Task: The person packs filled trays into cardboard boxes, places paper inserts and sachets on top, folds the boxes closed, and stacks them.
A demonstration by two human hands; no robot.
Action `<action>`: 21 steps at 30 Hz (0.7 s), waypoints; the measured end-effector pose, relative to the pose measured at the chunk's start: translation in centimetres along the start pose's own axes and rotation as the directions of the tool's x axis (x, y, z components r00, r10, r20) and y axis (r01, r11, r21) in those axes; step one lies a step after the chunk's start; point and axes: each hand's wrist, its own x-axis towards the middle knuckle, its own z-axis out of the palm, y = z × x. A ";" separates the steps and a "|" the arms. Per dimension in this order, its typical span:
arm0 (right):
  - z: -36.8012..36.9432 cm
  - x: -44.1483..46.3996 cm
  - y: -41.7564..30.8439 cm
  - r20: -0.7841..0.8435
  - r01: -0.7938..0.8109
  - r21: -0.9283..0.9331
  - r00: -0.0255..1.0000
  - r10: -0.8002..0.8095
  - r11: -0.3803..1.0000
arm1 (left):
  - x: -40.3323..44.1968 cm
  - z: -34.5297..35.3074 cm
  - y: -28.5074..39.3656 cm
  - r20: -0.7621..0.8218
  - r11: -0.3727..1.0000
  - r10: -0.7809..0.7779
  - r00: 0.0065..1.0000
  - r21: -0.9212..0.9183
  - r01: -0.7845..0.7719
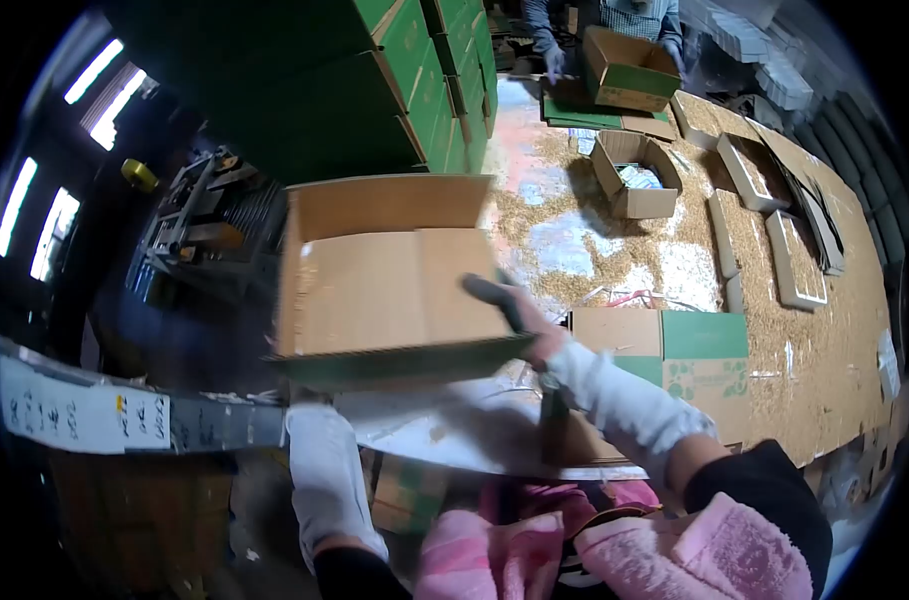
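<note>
An open-topped cardboard box (364, 285), brown inside with a green outer side, is held tilted towards me at the table's near left edge. Nothing lies inside it. My right hand (534, 325), with dark covering on its fingers and a white sleeve, is closed on the box's right wall, the thumb over the rim. My left hand (312, 425) reaches up under the box's lower left, in a white sleeve. The box hides its fingers, but it appears to support the box. A flat green-and-brown carton (704, 365) lies right of my right hand.
Loose grain-like bits cover the table (674, 265). A small open box (639, 200) holds packets. Shallow white-edged trays (799, 265) stand at right. Green cartons (414, 100) are stacked high at back left. Across the table, a person (639, 18) handles another box (629, 75).
</note>
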 end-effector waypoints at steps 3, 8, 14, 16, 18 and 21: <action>4.8 9.1 6.4 -0.123 0.281 0.111 0.956 -0.267 0.953 | -3.0 -4.9 0.6 -0.039 0.969 0.184 0.982 -0.161 -0.188; 2.8 13.6 11.5 -0.413 0.032 -0.655 0.822 -0.393 0.755 | -3.1 -15.2 3.7 -0.199 0.905 -0.161 0.967 -0.421 0.064; -12.5 -4.8 2.7 0.177 0.051 -0.969 0.825 -0.537 -0.240 | -7.8 -29.4 24.5 0.165 0.100 -0.060 0.985 -0.980 0.170; -18.1 -15.9 -5.1 -0.238 -0.261 -0.965 0.926 -0.293 -0.039 | -11.1 -30.7 31.7 0.696 0.363 0.212 0.686 -0.708 0.605; -23.6 -23.3 -7.5 -0.006 -0.371 -0.752 0.830 -0.557 -0.544 | -17.6 -22.9 36.3 0.529 0.535 0.282 0.801 -0.779 0.326; -25.1 -25.5 -6.3 -0.070 -0.305 -0.822 0.892 -0.446 -0.480 | -18.5 -26.3 40.8 0.505 0.704 0.185 0.843 -0.667 0.245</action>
